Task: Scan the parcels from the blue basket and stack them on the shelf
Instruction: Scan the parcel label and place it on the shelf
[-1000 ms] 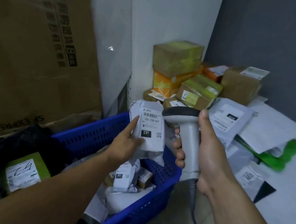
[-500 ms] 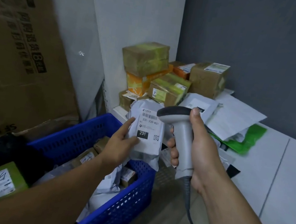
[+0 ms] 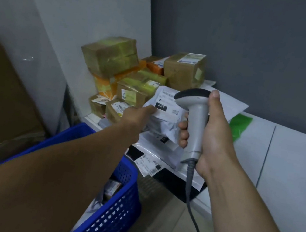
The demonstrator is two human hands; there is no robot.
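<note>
A low white shelf (image 3: 291,156) spans the right, its near edge just past one blue perforated plastic basket (image 3: 113,219) at near left. About seven cardboard boxes (image 3: 109,55) crowd its far-left corner. One white plastic parcel marked 231 (image 3: 165,117) is held over the shelf, pinched by the left hand (image 3: 136,117). The right hand (image 3: 214,137) wraps one grey handheld scanner (image 3: 196,126).

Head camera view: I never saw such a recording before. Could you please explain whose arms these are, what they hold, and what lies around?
There is no machine here. A person wears one camera on the head, so you look down along their own two arms. The left hand grips a white parcel labelled 231, held out toward the white shelf. The right hand holds a grey barcode scanner with a cable. On the shelf lie flat mailers and stacked brown boxes. Below left stands the blue basket with more parcels.
</note>
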